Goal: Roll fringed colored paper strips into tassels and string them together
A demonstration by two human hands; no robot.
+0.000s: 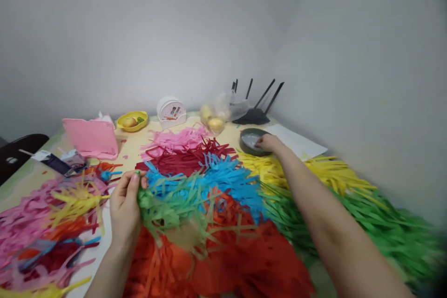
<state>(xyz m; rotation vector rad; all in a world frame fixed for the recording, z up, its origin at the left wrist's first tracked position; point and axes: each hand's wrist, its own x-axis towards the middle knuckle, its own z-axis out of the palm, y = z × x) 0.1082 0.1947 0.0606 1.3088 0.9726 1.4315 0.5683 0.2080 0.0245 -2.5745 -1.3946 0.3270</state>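
Note:
My left hand (126, 205) is closed on a bunch of green paper strips (164, 209), held just above the piles on the table. My right hand (268, 142) reaches far across the table to a dark round dish (250, 142) with something pale in it; its fingers rest at the dish's rim and are mostly hidden. Heaps of cut paper strips cover the table: blue (223, 179), dark red (185, 158), pink (174, 139), orange-red (244, 260), yellow (314, 170) and green (384, 228).
A pink box (91, 137), a yellow bowl with fruit (132, 121), a white round container (171, 111), a clear bag of yellow fruit (216, 118) and a black router (256, 111) stand along the back. A white sheet (296, 142) lies by the wall. Mixed strips (45, 223) lie left.

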